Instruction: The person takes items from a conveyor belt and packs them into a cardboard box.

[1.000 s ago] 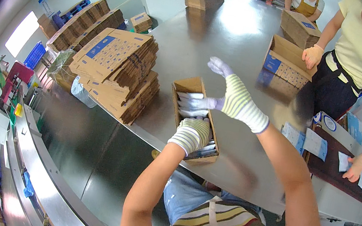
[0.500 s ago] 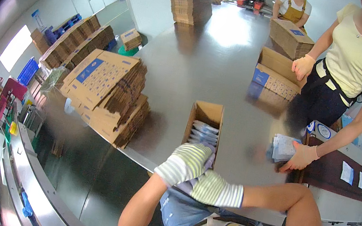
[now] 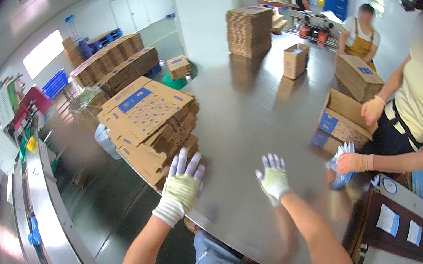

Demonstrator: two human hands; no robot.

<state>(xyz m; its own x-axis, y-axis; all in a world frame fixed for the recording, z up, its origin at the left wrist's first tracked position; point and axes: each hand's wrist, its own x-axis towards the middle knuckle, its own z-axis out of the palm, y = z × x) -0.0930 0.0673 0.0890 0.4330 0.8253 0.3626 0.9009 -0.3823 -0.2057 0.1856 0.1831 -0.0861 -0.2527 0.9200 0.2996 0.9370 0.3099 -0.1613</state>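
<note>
Both my hands wear striped knit gloves and hold nothing. My left hand (image 3: 182,184) is raised with fingers stretched out, close to the stack of flattened cardboard boxes (image 3: 150,116) at the table's left edge. Over the middle of the metal table (image 3: 231,180), my right hand (image 3: 274,179) is spread open. Farther off stands an upright open cardboard box (image 3: 295,62), with something pale just visible at its top.
At the right, a co-worker holds pale packets (image 3: 344,160) by an open carton (image 3: 345,118). A belt with packets (image 3: 403,225) runs beside them. More flattened boxes (image 3: 249,31) (image 3: 358,78) are stacked at the far end. A second person sits there.
The packet-filled box in front of me has gone from that spot; an upright box now stands far up the table. My hands have parted and opened. The co-worker's packets have moved toward the carton.
</note>
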